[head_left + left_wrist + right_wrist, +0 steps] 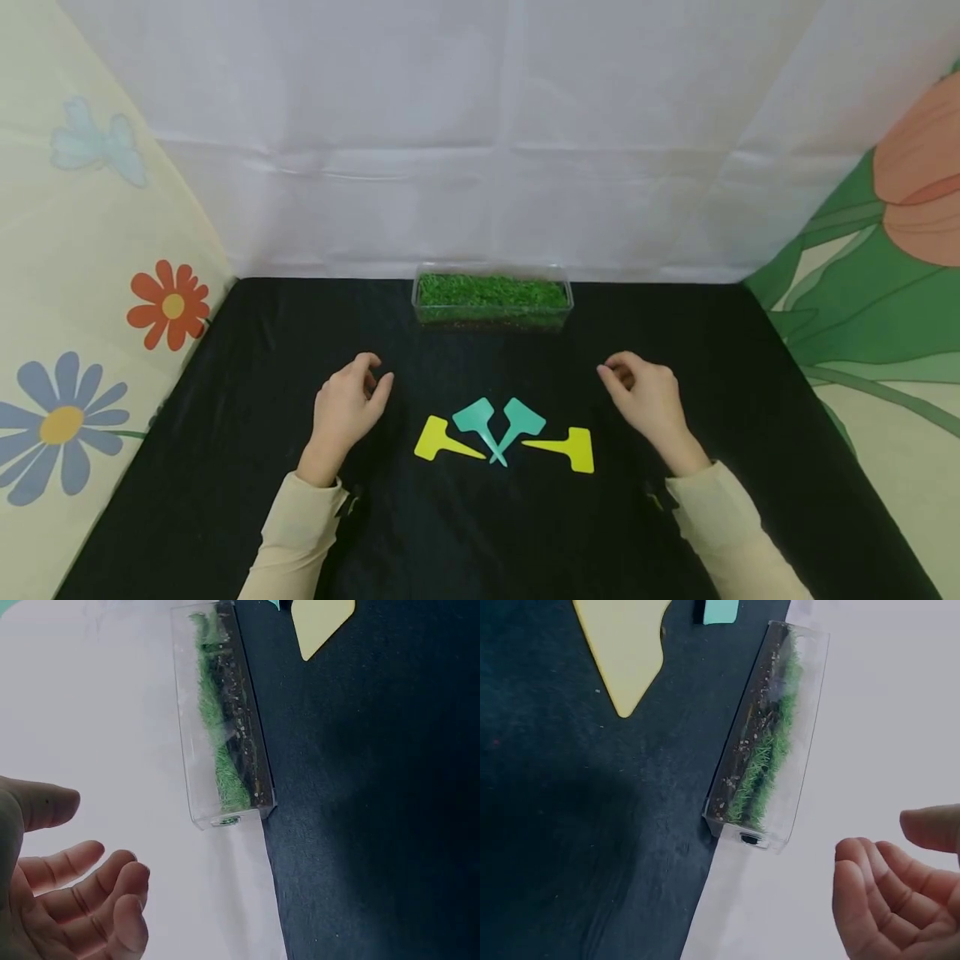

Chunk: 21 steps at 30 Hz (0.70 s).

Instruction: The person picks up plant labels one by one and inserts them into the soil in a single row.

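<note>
My left hand (347,406) hovers over the left half of the black cloth, fingers loosely curled and holding nothing. On the other side my right hand (647,395) is held likewise, with no thing in its fingers. Between them lie plant labels: a yellow T-shaped one (433,438) near the left hand, another yellow one (579,450) nearer the right. Two teal labels, a left one (476,417) and a right one (522,418), cross at their pointed stems. Behind stands a clear box of grass (491,292); its dark soil (244,727) shows in the left wrist view.
Black cloth (495,542) covers the table. A white sheet (450,125) hangs just behind the grass box. Printed fabric with flowers borders the left side (60,250), and a large tulip print (922,175) the right.
</note>
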Available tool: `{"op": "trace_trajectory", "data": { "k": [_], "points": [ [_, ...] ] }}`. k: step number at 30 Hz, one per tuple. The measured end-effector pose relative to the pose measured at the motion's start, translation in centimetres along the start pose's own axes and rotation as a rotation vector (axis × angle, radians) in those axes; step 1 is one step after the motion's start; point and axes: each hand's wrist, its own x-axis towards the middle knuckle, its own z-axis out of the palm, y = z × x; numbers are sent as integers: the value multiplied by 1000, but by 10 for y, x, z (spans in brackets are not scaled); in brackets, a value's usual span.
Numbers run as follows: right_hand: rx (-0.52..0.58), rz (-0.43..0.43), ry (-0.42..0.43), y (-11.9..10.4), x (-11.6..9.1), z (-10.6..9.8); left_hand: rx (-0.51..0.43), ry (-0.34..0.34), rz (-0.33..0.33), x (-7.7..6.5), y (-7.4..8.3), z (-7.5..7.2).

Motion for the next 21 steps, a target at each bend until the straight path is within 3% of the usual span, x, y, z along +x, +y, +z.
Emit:
{"op": "trace_trajectory", "data": {
  "k": [8,17,21],
  "points": [
    [59,53,-27,11,21,6,-83,-4,-16,10,-3,4],
    [77,133,-76,19,47,16,-254,12,-72,43,-8,21],
    [88,176,-86,22,55,21,-284,7,-135,56,-12,28]
  ]
}}
